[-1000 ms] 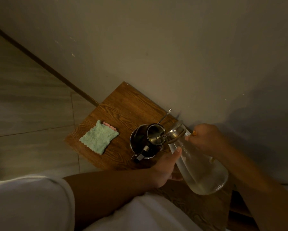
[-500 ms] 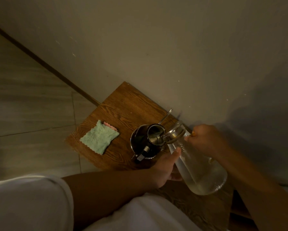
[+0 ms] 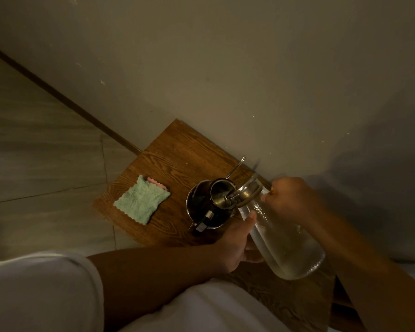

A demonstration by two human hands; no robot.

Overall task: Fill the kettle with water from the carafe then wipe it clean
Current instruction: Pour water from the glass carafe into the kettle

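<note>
Nothing moved | both hands (image 3: 235,243) (image 3: 290,200) grip tilted carafe (image 3: 281,240) over kettle (image 3: 209,207)

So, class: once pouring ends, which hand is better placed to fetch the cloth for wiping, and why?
Left. The left hand holds the carafe on the side nearer the cloth, which lies left of the kettle. The right hand holds the carafe's neck by the wall, farthest from the cloth.

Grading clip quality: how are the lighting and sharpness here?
Head view: dim and warm-toned, with a broad shadow on the wall at right; the kettle interior is nearly black; small glints show on the carafe; wide-angle bending tilts the floor line; the cloth stays readable.
</note>
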